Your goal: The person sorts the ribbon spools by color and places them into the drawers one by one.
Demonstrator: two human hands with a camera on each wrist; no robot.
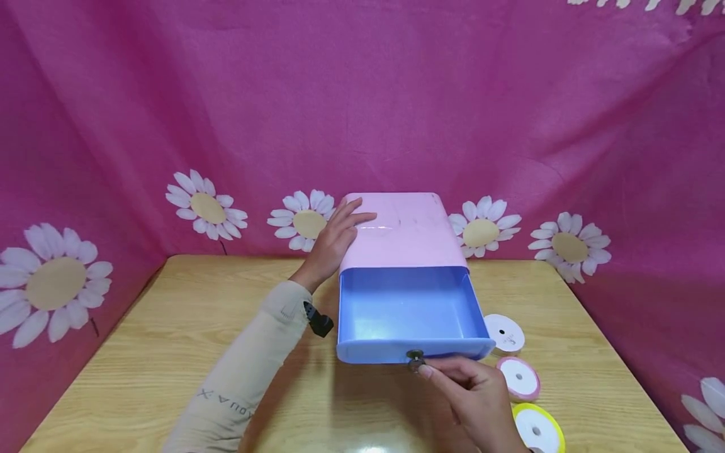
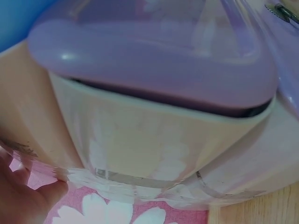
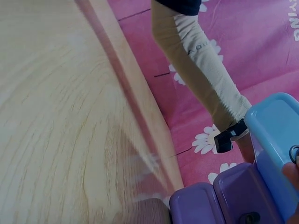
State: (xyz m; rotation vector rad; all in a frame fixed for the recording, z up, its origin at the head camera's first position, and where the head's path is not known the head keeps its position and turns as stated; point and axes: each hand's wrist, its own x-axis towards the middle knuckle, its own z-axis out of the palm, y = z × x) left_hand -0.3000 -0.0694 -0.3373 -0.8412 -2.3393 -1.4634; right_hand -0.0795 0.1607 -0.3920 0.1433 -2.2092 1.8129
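A pink plastic drawer cabinet (image 1: 404,229) stands on the table with its top blue drawer (image 1: 402,305) pulled out; the inside of that drawer is bare. Across the cabinet's left upper edge lies my left hand (image 1: 334,242), fingers extended onto the top. Thumb and fingers of my right hand (image 1: 481,399) pinch the metal ring pull (image 1: 416,362) on the drawer's front. In the right wrist view, purple drawers (image 3: 245,193) sit below the blue one, and the ring pull (image 3: 294,153) shows at the right edge beside my fingers.
Right of the cabinet, several ribbon spools lie in a row: a white one (image 1: 504,333), a pink-edged one (image 1: 519,379) and a yellow-edged one (image 1: 538,429). A magenta cloth (image 1: 396,94) with daisies hangs behind the wooden table (image 1: 226,314).
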